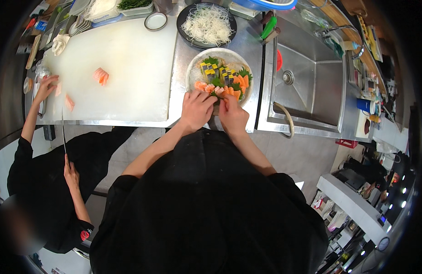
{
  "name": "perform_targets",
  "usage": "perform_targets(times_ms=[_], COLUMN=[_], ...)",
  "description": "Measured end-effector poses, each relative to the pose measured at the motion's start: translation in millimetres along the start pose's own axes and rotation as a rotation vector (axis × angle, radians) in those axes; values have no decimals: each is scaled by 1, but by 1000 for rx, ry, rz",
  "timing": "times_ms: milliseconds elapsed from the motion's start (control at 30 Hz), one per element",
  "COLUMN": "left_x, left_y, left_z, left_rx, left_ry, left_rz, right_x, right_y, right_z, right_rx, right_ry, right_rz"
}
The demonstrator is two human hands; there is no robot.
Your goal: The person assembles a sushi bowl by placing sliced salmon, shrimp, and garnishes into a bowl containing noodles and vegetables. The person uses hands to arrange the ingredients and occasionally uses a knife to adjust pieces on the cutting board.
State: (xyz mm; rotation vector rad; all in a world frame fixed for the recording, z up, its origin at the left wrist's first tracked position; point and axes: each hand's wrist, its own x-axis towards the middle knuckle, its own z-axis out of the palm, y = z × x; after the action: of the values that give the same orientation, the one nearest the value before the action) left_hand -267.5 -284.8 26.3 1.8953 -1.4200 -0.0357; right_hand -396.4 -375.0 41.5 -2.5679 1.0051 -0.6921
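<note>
A round pale plate [190, 73] stands at the counter's front edge before me. On it are orange salmon slices [242, 82], yellow-and-silver fish slices [211, 70] in two groups, and jagged green leaves [245, 73] over pale shreds. My left hand [197, 109] reaches over the near rim, its fingertips pinched together by the front row of salmon. Close beside it, my right hand [234, 115] is also closed in a pinch over the same edge. Dark green shows between the fingertips, but what either hand grips is too small to make out.
Behind the plate is a black dish [180, 34] of white shreds. Left lies a white cutting board [133, 68] with a salmon piece [101, 76]. A co-worker there holds a long knife [63, 132], blade toward the board. A steel sink [307, 91] is at right.
</note>
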Motion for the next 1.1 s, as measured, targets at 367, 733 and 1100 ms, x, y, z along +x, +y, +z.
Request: perform_targets(times_ms=[367,733,1100], left_x=[5,2,-95], left_y=[-4,-13,-65], left_z=[-1,-41,-137], left_rx=[19,-183,-251], left_ry=[-34,86,-283], left_rz=[42,31,-685], right_x=[5,12,99], right_y=[4,-26,-145], right_z=[-2,-51,40], right_rx=[28,221,3], right_ry=[-86,-74,-936], right_rz=[-147,-122,-534])
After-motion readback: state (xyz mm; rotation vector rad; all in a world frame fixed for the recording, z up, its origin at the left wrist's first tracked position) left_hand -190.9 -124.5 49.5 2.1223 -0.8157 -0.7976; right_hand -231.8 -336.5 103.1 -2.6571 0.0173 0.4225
